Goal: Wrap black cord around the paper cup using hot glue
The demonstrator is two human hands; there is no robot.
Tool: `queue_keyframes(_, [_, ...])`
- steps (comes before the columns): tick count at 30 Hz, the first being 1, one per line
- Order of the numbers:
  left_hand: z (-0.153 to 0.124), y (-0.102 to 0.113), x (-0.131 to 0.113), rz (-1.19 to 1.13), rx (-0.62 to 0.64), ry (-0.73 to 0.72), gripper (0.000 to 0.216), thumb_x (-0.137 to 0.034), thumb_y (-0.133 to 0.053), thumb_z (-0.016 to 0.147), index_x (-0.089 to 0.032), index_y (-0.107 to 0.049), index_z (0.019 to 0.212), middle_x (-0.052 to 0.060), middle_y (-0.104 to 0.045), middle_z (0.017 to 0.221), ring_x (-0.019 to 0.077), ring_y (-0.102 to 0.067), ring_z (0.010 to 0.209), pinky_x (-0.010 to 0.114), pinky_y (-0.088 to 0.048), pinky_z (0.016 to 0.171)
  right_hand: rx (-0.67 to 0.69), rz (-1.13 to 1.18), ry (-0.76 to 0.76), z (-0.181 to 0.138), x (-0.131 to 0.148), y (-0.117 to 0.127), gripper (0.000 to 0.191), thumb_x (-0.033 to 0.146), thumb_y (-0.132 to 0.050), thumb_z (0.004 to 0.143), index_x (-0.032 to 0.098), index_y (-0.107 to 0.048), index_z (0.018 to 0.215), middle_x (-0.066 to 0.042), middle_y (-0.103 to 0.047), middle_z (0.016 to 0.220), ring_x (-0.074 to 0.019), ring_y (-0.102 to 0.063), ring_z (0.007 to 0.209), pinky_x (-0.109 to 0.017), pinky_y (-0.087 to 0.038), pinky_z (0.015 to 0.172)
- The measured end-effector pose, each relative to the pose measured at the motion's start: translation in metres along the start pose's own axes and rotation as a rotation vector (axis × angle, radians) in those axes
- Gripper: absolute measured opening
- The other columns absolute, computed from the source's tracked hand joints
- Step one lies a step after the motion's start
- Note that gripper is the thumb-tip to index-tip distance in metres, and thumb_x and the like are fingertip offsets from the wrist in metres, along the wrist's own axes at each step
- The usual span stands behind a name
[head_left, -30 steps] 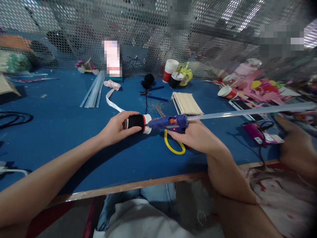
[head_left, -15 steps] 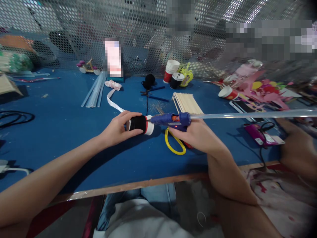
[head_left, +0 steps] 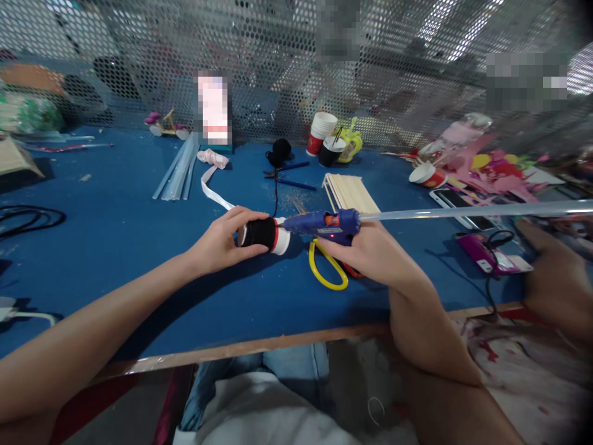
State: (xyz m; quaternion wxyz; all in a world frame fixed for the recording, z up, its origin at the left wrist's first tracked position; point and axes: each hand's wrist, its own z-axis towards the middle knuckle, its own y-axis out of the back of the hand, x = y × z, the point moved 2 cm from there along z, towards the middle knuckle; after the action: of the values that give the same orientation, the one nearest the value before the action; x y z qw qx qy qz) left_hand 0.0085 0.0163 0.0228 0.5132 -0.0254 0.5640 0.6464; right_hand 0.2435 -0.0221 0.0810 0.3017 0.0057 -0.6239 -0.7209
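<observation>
My left hand (head_left: pixel 217 242) is wrapped round a paper cup wound in black yarn (head_left: pixel 262 233), lying on its side on the blue table (head_left: pixel 115 228). My right hand (head_left: pixel 370 250) grips a blue hot glue gun (head_left: pixel 327 224). Its nozzle touches the white rim end of the cup. A long clear glue stick (head_left: pixel 463 211) juts from the back of the gun to the right. Yellow-handled scissors (head_left: pixel 327 275) lie on the table just under my right hand.
A stack of wooden sticks (head_left: pixel 349 193), spare glue sticks (head_left: pixel 178 170), a pink ribbon (head_left: pixel 210 176), a ball of black yarn (head_left: pixel 280 149) and stacked paper cups (head_left: pixel 322 133) lie behind. Phones (head_left: pixel 456 201) and coloured paper scraps (head_left: pixel 486 167) fill the right. Another person's hand (head_left: pixel 553 281) rests at the right edge.
The glue gun and cup have shifted slightly right, the nozzle staying against the cup's rim. My left fingers have moved a little on the cup.
</observation>
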Motion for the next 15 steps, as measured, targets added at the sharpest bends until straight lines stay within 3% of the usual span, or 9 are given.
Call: queue_keyframes(15, [-0.0006,0.0001,-0.0044,0.012,0.020,-0.067,0.052,-0.041,-0.063,0.073,-0.020,-0.052,0.119,0.010,-0.053,0.112,0.0219,-0.053,0.103,0.034,-0.044,0.091,-0.016,0.040,0.021,0.0050,-0.0005,-0.0015,0.024,0.027,-0.051,0.080,0.018,-0.046,0.058,0.001,-0.054,0.056,-0.0109,-0.047,0.053,-0.025,-0.036,0.055])
